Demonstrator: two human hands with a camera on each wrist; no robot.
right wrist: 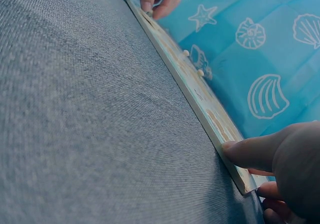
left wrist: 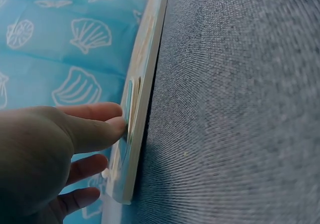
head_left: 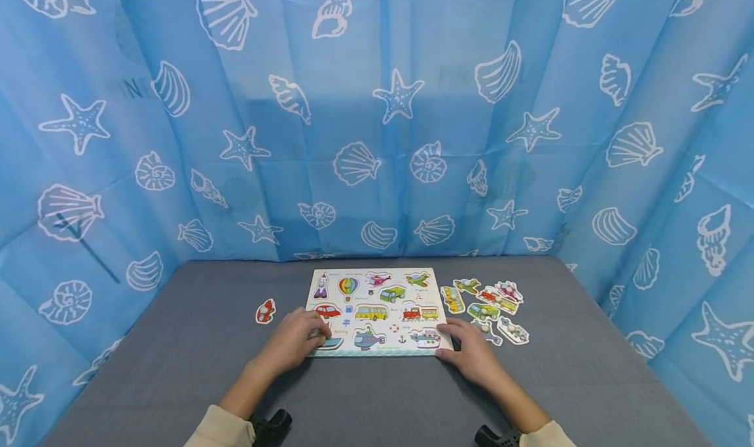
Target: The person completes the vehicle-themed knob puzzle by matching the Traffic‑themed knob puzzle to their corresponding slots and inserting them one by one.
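A wooden puzzle board (head_left: 396, 294) with printed vehicles lies flat on the table. At its front left corner my left hand (head_left: 294, 339) pinches a sailboat puzzle piece (head_left: 331, 343) between thumb and index finger. In the left wrist view, the piece (left wrist: 129, 101) shows edge-on, close over the board's face near its front edge. My right hand (head_left: 471, 352) holds the front right corner of the board. In the right wrist view, the thumb (right wrist: 245, 151) presses on the board (right wrist: 187, 91) by its front edge, while the other fingers lie around its right side.
Several loose vehicle pieces (head_left: 484, 311), some overlapping, lie right of the board. One red piece (head_left: 266, 311) lies alone to its left. A blue curtain (head_left: 377, 120) with shells and starfish hangs behind the grey table (head_left: 389, 401).
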